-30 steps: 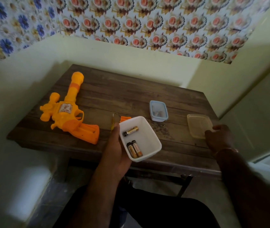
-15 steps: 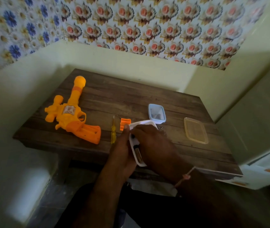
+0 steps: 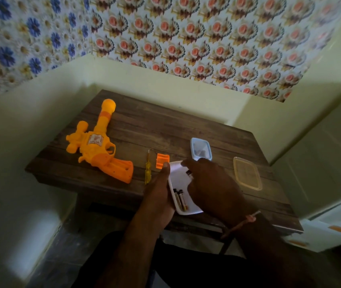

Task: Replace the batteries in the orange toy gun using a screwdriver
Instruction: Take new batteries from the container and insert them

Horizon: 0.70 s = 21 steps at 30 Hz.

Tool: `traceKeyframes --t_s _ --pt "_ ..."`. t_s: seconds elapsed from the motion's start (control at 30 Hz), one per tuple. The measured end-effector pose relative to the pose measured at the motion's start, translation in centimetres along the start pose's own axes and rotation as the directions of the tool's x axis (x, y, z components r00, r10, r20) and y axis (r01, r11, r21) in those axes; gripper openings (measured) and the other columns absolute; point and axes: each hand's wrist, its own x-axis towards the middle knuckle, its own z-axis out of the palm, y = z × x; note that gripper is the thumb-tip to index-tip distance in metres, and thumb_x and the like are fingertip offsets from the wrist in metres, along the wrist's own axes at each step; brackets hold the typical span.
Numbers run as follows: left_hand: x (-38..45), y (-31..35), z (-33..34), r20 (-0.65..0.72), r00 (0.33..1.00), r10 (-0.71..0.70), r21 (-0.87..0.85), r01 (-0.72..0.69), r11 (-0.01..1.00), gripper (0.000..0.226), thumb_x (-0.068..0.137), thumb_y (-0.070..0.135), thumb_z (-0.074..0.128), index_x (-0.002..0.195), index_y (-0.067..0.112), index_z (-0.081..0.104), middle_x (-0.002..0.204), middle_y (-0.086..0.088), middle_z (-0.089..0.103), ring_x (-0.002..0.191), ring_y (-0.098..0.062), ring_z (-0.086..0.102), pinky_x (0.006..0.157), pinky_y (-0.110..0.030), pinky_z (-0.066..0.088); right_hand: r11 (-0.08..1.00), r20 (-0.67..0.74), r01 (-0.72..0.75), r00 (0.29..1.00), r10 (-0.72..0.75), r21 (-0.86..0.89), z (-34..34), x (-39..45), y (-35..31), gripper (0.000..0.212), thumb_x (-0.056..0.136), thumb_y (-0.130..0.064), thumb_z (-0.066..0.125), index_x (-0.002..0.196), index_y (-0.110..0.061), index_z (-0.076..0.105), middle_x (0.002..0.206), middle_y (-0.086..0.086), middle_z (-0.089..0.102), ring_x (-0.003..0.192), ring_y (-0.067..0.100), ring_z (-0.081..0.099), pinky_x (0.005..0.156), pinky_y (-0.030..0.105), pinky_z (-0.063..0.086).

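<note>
On table (image 3: pixel 165 125), left hand (image 3: pixel 157 196) grips white tray (image 3: pixel 183 183); right hand (image 3: pixel 209 183) pinches battery (image 3: pixel 188 173); gun (image 3: pixel 99 144) far left.

Plastic pieces on a rough wooden table

The table (image 3: pixel 165 129) was dark, grainy planked wood with a matt finish. The toy gun (image 3: pixel 101 148) near its left edge was smooth, slightly glossy orange plastic; the screwdriver (image 3: pixel 147 173) had a translucent yellow plastic handle. The white tray (image 3: pixel 177 173) looked like smooth matt plastic, and the lid (image 3: pixel 247 173) by the right edge was cloudy, translucent plastic.
</note>
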Motion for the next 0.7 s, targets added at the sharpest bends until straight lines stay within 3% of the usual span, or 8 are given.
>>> traceKeyframes --t_s 0.1,0.2,0.33,0.57,0.7 --pt "0.1 0.1 0.0 -0.031 0.999 0.017 0.073 -0.015 0.997 0.041 0.104 0.034 0.039 0.122 0.004 0.061 0.123 -0.021 0.065 0.073 -0.014 0.071 0.059 -0.025 0.054 0.996 0.090 0.056 0.995 -0.050 -0.065 0.5 -0.6 -0.7 0.050 0.087 -0.027 0.059 0.135 -0.024 0.046 0.134 0.004 0.049 0.119 0.023 0.051 0.096 0.036 0.047" --pt "-0.5 0.0 -0.6 0.054 0.995 0.083 0.059 -0.086 0.995 0.044 0.097 0.046 0.048 0.118 0.012 0.066 0.108 -0.016 0.073 0.089 -0.026 0.073 0.068 -0.036 0.057 0.992 0.123 0.085 0.990 -0.073 -0.091 1.5 -0.6 -1.2 0.042 0.089 -0.031 0.059 0.128 -0.019 0.051 0.129 0.007 0.052 0.114 0.024 0.054 0.093 0.036 0.049" --pt "-1.2 0.4 -0.4 0.092 0.990 0.104 0.060 -0.109 0.992 0.039 0.097 0.046 0.048 0.107 0.014 0.067 0.092 -0.011 0.076 0.082 -0.024 0.073 0.068 -0.038 0.055 0.998 0.196 0.068 0.978 -0.069 0.015 1.6 -0.6 -1.2 0.039 0.092 -0.029 0.058 0.130 -0.022 0.050 0.129 0.006 0.052 0.112 0.021 0.055 0.091 0.032 0.046" --pt "-1.7 0.5 0.1 0.026 0.997 0.068 0.058 -0.070 0.996 0.037 0.096 0.046 0.050 0.114 0.016 0.064 0.104 -0.013 0.073 0.095 -0.028 0.070 0.066 -0.038 0.055 0.995 0.231 0.086 0.968 -0.096 0.051 1.6 -0.8 -1.9 0.036 0.095 -0.025 0.055 0.129 -0.017 0.052 0.132 0.009 0.048 0.118 0.023 0.047 0.096 0.034 0.040" --pt "-1.7 0.8 -0.2 -0.015 0.997 0.071 0.063 -0.069 0.996 0.045 0.094 0.047 0.052 0.123 0.015 0.062 0.112 -0.015 0.071 0.102 -0.032 0.067 0.083 -0.048 0.055 0.982 0.296 0.067 0.948 -0.118 0.177 0.9 -1.1 -2.1 0.033 0.098 -0.020 0.044 0.130 -0.013 0.050 0.131 0.007 0.048 0.114 0.020 0.046 0.089 0.028 0.036"
